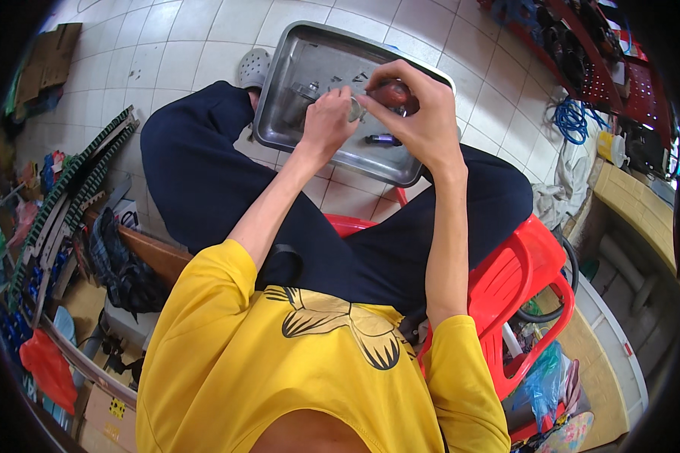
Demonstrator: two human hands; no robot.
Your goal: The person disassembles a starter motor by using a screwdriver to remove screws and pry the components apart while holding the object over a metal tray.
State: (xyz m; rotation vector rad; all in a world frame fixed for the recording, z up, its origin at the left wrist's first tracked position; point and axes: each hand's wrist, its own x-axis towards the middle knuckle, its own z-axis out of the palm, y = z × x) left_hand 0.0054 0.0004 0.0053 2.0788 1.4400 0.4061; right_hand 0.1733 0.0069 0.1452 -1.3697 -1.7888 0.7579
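Observation:
Above a shallow metal tray (321, 54), my left hand (327, 124) pinches a small metal ring (354, 110) at its fingertips. My right hand (431, 121) is bent in from the right, thumb and forefinger brought together beside the ring. What those fingertips hold, if anything, is too small to tell. A shiny dark red rounded part (392, 93) shows behind the right hand, partly covered by it. In the tray, a silver metal part (305, 92) lies left of my left hand. A dark blue-purple cylindrical piece (383, 139) lies below the right hand. Several small dark pieces (360, 77) rest near the tray's middle.
Red plastic chairs (517, 294) stand at my right. A coil of blue cable (572, 121) lies by a red perforated rack (642, 102). Stacked clutter and a red bag (47, 370) crowd the left. A grey clog (255, 68) is on the tiled floor (196, 45).

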